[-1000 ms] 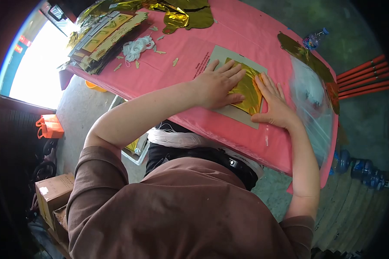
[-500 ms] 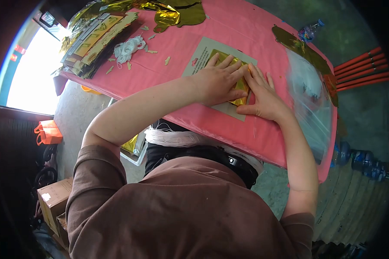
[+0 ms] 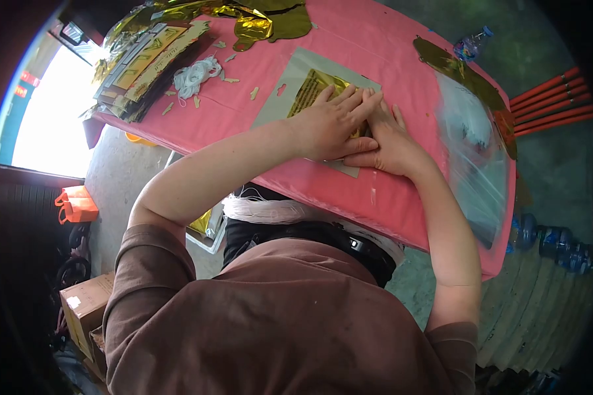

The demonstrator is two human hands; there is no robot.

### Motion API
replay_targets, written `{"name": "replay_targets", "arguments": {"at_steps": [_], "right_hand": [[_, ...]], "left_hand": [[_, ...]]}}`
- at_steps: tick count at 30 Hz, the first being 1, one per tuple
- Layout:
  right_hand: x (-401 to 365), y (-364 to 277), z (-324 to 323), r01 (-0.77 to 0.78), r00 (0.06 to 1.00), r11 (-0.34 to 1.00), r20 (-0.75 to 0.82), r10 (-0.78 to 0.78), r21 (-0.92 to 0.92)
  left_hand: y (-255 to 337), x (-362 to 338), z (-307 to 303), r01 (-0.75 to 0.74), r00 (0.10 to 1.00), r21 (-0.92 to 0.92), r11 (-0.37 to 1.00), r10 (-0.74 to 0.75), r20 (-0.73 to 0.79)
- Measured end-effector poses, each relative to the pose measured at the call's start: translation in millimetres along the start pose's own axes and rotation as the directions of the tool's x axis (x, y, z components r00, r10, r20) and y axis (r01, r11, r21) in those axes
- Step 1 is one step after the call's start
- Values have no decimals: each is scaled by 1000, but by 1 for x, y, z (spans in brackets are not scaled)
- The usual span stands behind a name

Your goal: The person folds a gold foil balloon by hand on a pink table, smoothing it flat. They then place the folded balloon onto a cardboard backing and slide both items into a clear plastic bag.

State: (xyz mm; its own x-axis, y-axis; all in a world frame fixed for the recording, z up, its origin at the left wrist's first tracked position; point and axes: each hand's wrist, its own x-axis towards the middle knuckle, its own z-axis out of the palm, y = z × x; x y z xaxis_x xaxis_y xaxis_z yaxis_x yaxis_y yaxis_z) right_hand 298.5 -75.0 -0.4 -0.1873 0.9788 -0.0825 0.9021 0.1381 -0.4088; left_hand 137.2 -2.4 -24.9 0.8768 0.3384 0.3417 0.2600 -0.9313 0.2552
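Observation:
A grey card (image 3: pixel 271 110) with a hanging slot lies flat on the pink-covered table (image 3: pixel 375 39). Folded gold foil (image 3: pixel 306 93) sits on the card, partly under my hands. My left hand (image 3: pixel 331 124) is laid flat over foil and card, its fingers stretched out. Against it, my right hand (image 3: pixel 392 146) also lies flat, covering the card's right side. The fingertips of both hands overlap, and the thumbs meet near the card's lower edge. What lies directly beneath the palms is hidden.
At the left stands a pile of printed cards (image 3: pixel 145 69), beside a bundle of white string (image 3: pixel 196 78) and small card scraps (image 3: pixel 254 93). Gold foil sheets (image 3: pixel 280 25) lie at the back. Clear plastic bags (image 3: pixel 471 151) hang along the right edge, near a plastic bottle (image 3: pixel 471 46).
The card has shifted slightly left and away from me, and its printed text no longer shows. More of the gold foil is visible. My right hand has moved left, closer to my left hand.

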Motion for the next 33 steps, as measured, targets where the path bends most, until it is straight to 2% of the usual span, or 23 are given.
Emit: {"name": "replay_targets", "arguments": {"at_steps": [3,5,6,8,9,10,11,13,14,16,17,18,20,22,23,25,26,27,28,29,31,32,33], "right_hand": [[0,1,1,5,1000,1000,-12,-5,-7],[-1,7,4,5,1000,1000,-16,-5,-6],[-1,12,5,17,999,996,-37,-14,85],[-4,24,2,23,998,984,-68,-11,178],[-7,26,-5,38,999,913,-51,-19,406],[-8,28,-10,47,999,791,-35,-33,610],[-7,32,-10,47,999,791,-36,-32,610],[-1,40,-8,101,973,469,-186,139,877],[1,46,-7,102,972,470,-189,141,877],[2,55,-7,91,955,632,-247,163,769],[0,59,-5,90,955,633,-247,165,769],[-2,57,-5,80,950,698,-266,163,712],[-5,53,-6,73,946,756,-285,153,651],[-14,37,-13,39,924,928,-366,108,370],[-16,38,-11,42,924,927,-367,106,373],[-18,38,-11,171,932,975,-343,-115,139],[-21,37,-11,173,932,975,-344,-117,138],[-26,31,-17,128,964,980,-250,-88,149],[-29,26,-22,82,987,984,-152,-58,156],[-30,27,-27,83,987,984,-150,-60,155],[-34,32,-36,116,990,942,40,-135,317],[-32,32,-36,117,990,941,42,-138,316],[-29,30,-35,61,998,921,-6,-64,384]], "left_hand": [[-1,0,-2,-1,1000,-18,1000,1,-10],[-4,-3,-3,-56,988,75,996,66,-136],[-1,-5,-8,-63,989,76,995,72,-131],[6,-9,-20,81,984,55,995,-71,-163],[9,-11,-21,73,985,56,996,-64,-159],[11,-14,-22,136,984,40,990,-130,-118],[14,-16,-23,202,977,28,979,-199,-76],[16,-20,-17,182,980,90,979,-174,-93],[17,-21,-14,160,983,150,976,-144,-110],[11,-21,-13,111,990,164,980,-96,-100],[7,-22,-14,70,995,178,982,-55,-88],[3,-23,-19,71,995,178,981,-56,-88],[-8,-24,-33,2,997,38,999,-5,74],[-20,-26,-47,-11,994,12,1000,10,109],[-23,-28,-50,-27,990,-17,999,29,141],[-25,-33,-55,-3,991,-61,998,11,135],[-25,-35,-56,21,992,-109,994,-7,127],[-21,-37,-57,23,992,-108,994,-9,127],[-16,-41,-59,-13,996,-119,993,23,83],[-9,-45,-59,-49,998,-130,990,54,38],[7,-51,-58,-70,995,-99,993,77,60],[15,-54,-56,-96,991,-69,993,102,85],[22,-55,-54,-94,992,-69,993,99,84]]}}
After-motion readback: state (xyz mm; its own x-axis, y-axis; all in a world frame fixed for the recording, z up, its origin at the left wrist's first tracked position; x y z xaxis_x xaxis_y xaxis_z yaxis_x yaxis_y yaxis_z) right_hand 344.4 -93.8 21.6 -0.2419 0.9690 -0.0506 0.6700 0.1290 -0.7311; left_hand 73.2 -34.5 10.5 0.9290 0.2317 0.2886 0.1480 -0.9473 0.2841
